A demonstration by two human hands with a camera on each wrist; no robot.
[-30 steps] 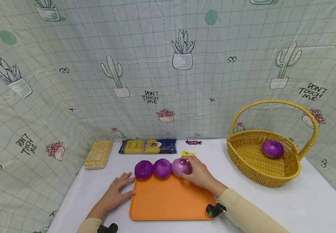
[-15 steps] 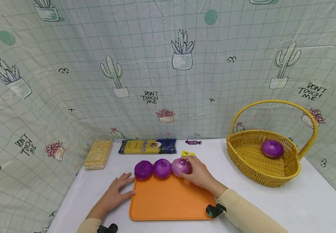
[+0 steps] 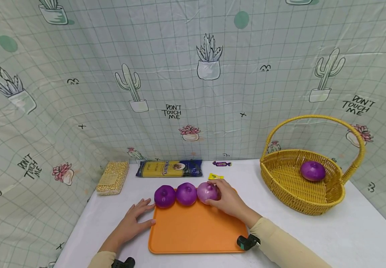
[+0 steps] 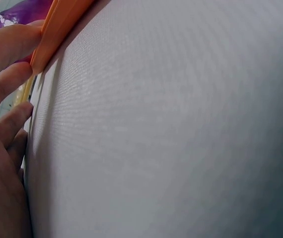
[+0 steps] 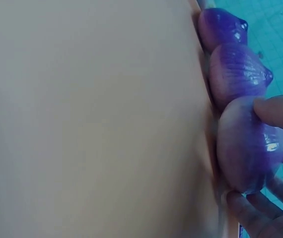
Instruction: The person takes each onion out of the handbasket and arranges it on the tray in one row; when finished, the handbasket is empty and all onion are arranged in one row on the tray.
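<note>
- Along the far edge of the orange tray, as I see it from my end, three purple onions sit side by side: left onion, middle onion and right onion.
- I have the right hand clamped on the right onion, thumb on its near side, fingers round its far and right sides.
- I judge that any shift hinges on this: the right onion lies forward and left of my right wrist, close against the middle onion, so its freer side is the one I grip.
- I find no long axis to line up with; it is roundish, and the right wrist view shows its pointed tip away from the tray, so I read it as roughly upright. The row itself runs left to right.
- My left hand is loose, fingers apart, tips at the tray's left rim beside the left onion; whether it presses there, I cannot tell. Two onions separate it from the gripped one.
- Off to the right on the worktop, well apart, stands the wicker basket with the fourth onion inside; of my hands, the right is nearer.
</note>
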